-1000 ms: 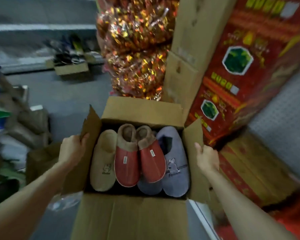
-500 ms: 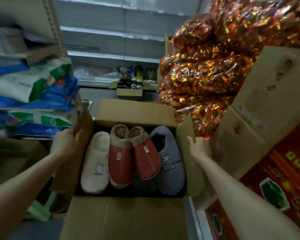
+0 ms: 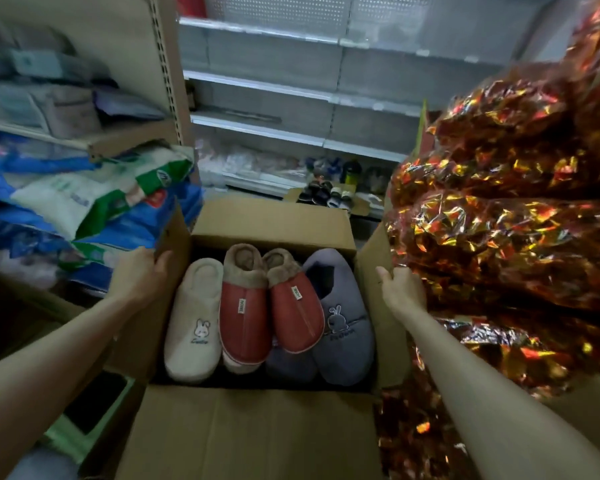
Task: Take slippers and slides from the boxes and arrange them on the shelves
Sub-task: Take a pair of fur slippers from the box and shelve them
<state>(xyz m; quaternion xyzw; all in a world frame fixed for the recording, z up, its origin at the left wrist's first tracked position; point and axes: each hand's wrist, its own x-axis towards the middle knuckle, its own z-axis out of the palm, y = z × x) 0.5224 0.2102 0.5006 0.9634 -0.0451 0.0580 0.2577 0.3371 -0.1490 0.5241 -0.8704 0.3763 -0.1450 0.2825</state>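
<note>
Holding an open cardboard box (image 3: 271, 220) by its side flaps: left grip (image 3: 142, 277) curled over the left flap's edge, right grip (image 3: 400, 292) clasping the right flap. Inside, side by side and touching: cream slipper (image 3: 194, 323), two red slippers (image 3: 245, 317), grey slipper (image 3: 343, 323). Shelves (image 3: 291, 128) beyond the box; foil bags (image 3: 499, 220) just right of it.

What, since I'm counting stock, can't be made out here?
Head view only:
- Lower layers in the box: covered by the top layer.
- The second grey slipper: mostly under the red slippers.
- The far shoes: too small and blurred to count.
- The right hand: its fingers are behind the box flap.
</note>
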